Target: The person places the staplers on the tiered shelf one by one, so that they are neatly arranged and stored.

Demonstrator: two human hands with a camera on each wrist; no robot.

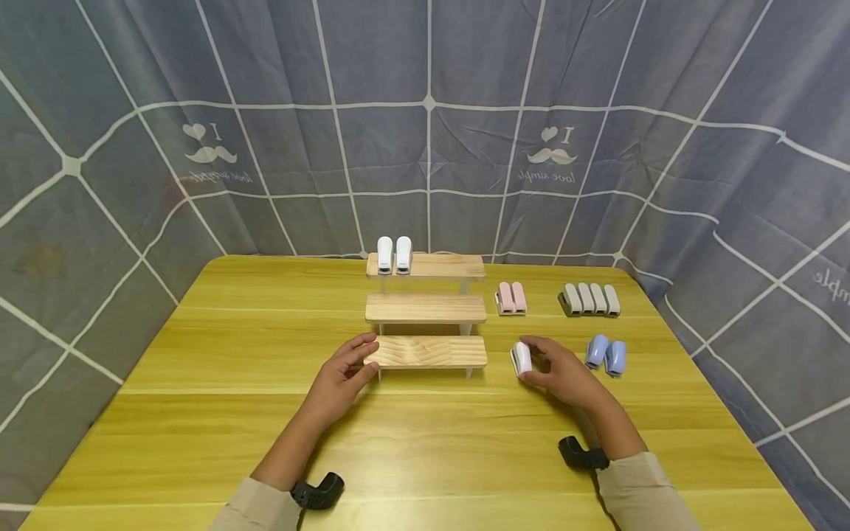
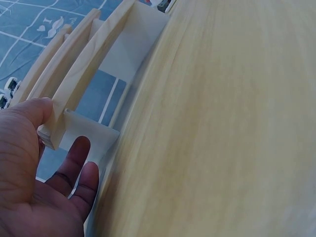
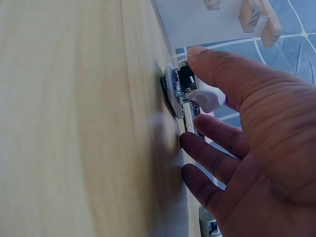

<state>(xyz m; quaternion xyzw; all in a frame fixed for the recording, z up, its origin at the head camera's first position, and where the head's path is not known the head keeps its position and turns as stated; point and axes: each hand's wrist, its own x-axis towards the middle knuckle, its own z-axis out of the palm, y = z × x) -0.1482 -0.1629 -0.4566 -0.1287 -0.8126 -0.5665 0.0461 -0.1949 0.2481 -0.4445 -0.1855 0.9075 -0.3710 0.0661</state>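
A three-step wooden display stand (image 1: 425,352) on clear supports is in the middle of the table. My left hand (image 1: 340,380) holds the left end of its lowest board, thumb at the front edge; the left wrist view shows the other fingers loosely bent beside the support. Right of the stand, my right hand (image 1: 561,371) pinches a small white stapler (image 1: 522,358) between thumb and index finger, close to the tabletop. In the right wrist view this stapler (image 3: 210,98) shows its metal workings, and the remaining fingers stay off it. Two white staplers (image 1: 395,255) stand on the top board's left side.
Two pink staplers (image 1: 510,298) lie right of the stand. Farther right is a row of several grey staplers (image 1: 591,300). Two blue staplers (image 1: 606,355) sit just beyond my right hand. A grey curtain (image 1: 425,147) with white lines surrounds the yellow wooden table (image 1: 438,457).
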